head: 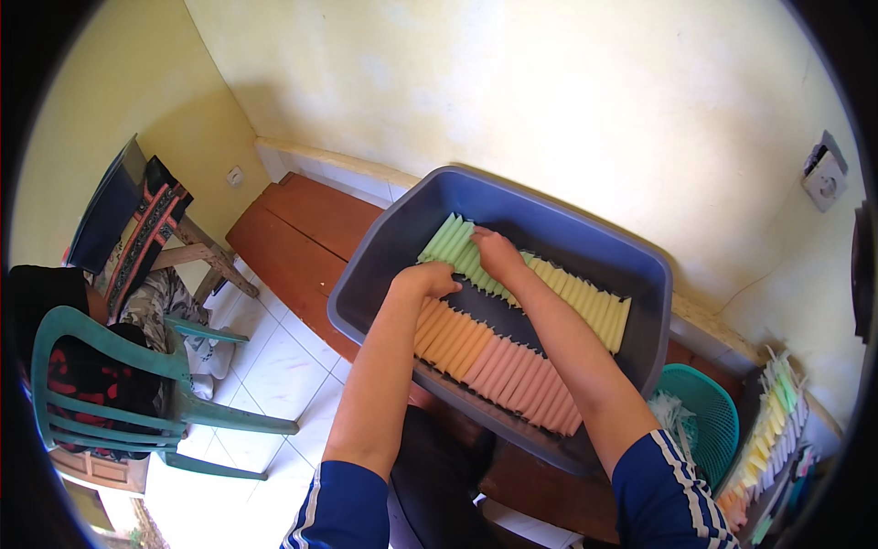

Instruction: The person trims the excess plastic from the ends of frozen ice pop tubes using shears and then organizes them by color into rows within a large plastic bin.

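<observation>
Before me a large grey plastic tub (549,206) holds slim filled sticks lying side by side in two rows. The far row runs from green sticks (449,240) on the left to yellow sticks (583,295) on the right. In the near row, orange sticks (449,336) lie left of pink sticks (525,384). My left hand (432,278) is at the near ends of the green sticks, and my right hand (494,250) is at their far ends. Whether the fingers grip a stick or only touch it cannot be told.
The tub stands on a reddish-brown wooden bench (309,219) along the wall. Right of it are a teal plastic basket (713,412) with clear plastic inside and a container of more coloured sticks (768,439). At left, a person (158,295) sits on a green plastic chair (123,350).
</observation>
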`<state>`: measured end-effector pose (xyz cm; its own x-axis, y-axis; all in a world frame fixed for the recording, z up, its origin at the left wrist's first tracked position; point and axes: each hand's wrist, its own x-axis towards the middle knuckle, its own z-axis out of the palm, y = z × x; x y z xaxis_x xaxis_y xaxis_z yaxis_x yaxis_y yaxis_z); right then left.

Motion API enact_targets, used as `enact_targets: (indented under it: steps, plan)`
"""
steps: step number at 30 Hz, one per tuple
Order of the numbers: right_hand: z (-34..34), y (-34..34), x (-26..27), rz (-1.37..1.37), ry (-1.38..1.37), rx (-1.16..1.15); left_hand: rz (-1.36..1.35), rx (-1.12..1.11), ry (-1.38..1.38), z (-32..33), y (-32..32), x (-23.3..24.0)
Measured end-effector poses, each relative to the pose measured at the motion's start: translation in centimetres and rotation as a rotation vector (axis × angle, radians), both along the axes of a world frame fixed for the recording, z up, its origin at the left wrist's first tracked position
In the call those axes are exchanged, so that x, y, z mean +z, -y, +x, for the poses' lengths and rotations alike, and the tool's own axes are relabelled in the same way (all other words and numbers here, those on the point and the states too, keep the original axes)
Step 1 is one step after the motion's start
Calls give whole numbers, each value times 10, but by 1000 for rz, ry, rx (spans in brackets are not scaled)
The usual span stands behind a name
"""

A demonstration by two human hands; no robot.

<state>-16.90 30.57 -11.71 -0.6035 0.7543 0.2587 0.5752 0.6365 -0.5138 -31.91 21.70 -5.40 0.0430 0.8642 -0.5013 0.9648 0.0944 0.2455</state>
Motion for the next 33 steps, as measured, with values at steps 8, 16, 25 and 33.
enact_targets:
  steps: [8,16,25,33]
  plan:
    - [9,5,4,49,-24,20,-72,16,10,-4,-5,-2]
    - [47,26,45,62,137,54,21,-61,-62,-1,15,18]
    - [126,99,95,26,234,109,23,-70,217,59,42,78]
    - [215,192,122,43,-92,102,144,-283,386,156,93,124]
